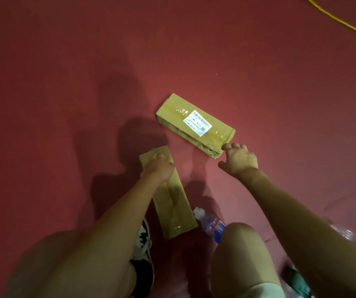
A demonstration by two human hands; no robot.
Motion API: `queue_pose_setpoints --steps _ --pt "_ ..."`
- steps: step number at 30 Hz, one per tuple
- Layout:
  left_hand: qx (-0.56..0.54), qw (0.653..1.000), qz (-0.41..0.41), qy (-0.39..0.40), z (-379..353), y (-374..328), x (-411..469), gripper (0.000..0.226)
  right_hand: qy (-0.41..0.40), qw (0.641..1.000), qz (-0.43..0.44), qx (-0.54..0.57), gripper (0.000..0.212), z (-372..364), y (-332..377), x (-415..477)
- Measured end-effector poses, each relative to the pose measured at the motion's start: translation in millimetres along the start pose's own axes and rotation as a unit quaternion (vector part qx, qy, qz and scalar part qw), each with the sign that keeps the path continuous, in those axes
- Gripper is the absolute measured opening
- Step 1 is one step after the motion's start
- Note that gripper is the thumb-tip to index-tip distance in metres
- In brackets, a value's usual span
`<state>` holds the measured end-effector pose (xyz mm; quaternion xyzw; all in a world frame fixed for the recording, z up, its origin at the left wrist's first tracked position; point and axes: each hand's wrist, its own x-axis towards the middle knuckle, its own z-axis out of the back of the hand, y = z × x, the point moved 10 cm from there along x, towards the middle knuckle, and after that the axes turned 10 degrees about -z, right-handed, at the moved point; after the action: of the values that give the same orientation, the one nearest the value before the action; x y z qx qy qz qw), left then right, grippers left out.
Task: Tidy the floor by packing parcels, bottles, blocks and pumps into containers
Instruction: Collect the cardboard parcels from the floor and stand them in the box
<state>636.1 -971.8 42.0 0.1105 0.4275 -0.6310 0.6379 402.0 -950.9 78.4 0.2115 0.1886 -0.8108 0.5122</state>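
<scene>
Floor (65,82): left hand (158,168) grips parcel (174,209), right hand (240,160) splayed.

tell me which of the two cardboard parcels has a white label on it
The farther parcel, by the right hand, bears the white label; the nearer parcel, under the left hand, shows only plain taped cardboard.

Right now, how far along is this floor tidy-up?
Nothing looks packed yet: no container is in view. In hand: the left hand is on the plain parcel, and the open right hand touches the near end of the labelled parcel. Left: both parcels, the bottle beside the plain parcel and a second bottle at the right lie on the floor.
</scene>
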Motion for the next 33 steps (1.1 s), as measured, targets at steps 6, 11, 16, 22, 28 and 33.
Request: queue_pose_setpoints --steps 6,11,16,22,28,33 --pt "-0.187 0.967 0.143 -0.102 -49 55 44 0.086 -0.052 0.997 -0.011 0.053 0.082 -50 0 82" --pt "-0.212 0.954 0.182 -0.111 -85 64 72 0.115 -0.034 0.993 -0.040 0.103 0.110 -63 -4 140" --pt "-0.166 0.964 0.179 -0.105 -104 74 78 0.127 0.020 0.996 -0.031 0.081 0.123 -82 15 170" --pt "-0.126 0.974 0.151 -0.113 -102 75 75 0.118 0.008 0.998 -0.043 0.048 0.125 -78 14 185" --pt "-0.130 0.972 0.143 -0.132 -96 81 70 0.115 0.007 0.998 -0.051 0.039 0.126 -85 5 166" --pt "-0.153 0.972 0.110 -0.140 -62 70 49 0.113 0.038 0.980 -0.096 0.170 0.107 -76 -18 127"
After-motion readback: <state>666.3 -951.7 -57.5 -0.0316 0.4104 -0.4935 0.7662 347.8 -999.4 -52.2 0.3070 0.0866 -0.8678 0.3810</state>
